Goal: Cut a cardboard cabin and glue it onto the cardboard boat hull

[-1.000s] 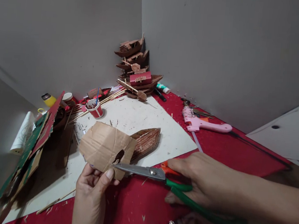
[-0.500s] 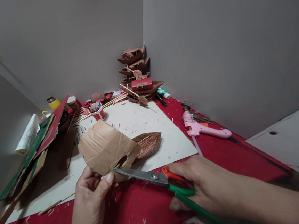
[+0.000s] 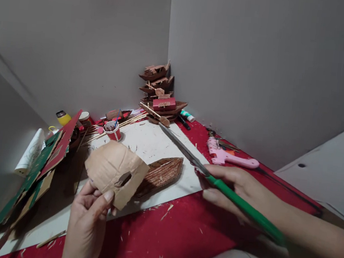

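Observation:
My left hand pinches the lower edge of a brown piece of cardboard, which has an oval hole near its right side. My right hand is closed round green-handled scissors. The blades look shut and point up and to the left, apart from the cardboard. Just behind the cardboard's right edge, a small brown boat hull rests on a white sheet over the red tabletop.
Several model boats are stacked in the far corner. Thin sticks and a red-and-white cup stand left of them. Cardboard sheets lean at the left. A pink glue gun lies at the right.
The scissors have left the cardboard's edge and swung upward to the right, their blades now together. My left hand has shifted left with the cardboard.

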The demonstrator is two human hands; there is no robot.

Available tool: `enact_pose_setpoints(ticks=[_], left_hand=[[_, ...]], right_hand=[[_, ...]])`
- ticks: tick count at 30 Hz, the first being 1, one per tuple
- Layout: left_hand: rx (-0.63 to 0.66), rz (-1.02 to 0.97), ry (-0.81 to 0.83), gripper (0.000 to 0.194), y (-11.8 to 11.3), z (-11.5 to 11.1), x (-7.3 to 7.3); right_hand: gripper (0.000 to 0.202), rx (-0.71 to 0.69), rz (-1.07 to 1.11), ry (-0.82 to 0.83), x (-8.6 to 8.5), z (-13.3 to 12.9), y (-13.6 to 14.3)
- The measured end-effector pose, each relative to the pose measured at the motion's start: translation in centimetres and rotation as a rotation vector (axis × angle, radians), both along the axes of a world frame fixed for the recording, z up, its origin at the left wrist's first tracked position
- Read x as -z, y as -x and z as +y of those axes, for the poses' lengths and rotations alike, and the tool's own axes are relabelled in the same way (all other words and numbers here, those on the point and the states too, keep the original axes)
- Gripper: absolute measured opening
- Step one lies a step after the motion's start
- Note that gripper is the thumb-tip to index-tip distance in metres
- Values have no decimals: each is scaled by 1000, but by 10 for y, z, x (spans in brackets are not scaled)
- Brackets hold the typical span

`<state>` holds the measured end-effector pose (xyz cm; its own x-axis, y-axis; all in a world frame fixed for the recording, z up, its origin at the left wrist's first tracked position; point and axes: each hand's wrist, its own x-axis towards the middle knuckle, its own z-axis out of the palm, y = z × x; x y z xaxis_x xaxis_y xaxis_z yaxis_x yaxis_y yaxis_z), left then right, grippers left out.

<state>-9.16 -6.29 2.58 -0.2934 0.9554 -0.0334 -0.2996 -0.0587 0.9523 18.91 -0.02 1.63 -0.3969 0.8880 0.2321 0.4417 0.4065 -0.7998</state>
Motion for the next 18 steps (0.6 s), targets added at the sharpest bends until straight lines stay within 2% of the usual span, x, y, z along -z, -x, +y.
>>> enact_pose_setpoints(ticks=[4, 7, 10, 14, 18], left_hand=[[124, -56, 40, 20, -4, -1, 9], [150, -56, 70, 22, -7, -1, 15], [148, -59, 91, 32, -11, -2, 19], [52, 16, 80, 29, -12, -4, 23], [6, 146, 90, 27, -14, -4, 20]], right_hand=[[32, -118, 206, 214, -10, -3, 28], [25, -177, 299, 235, -15, -11, 48], [22, -237, 306, 77, -16, -16, 65], [21, -210, 240, -184, -8, -12, 83], [23, -228, 197, -276, 2, -8, 93]])
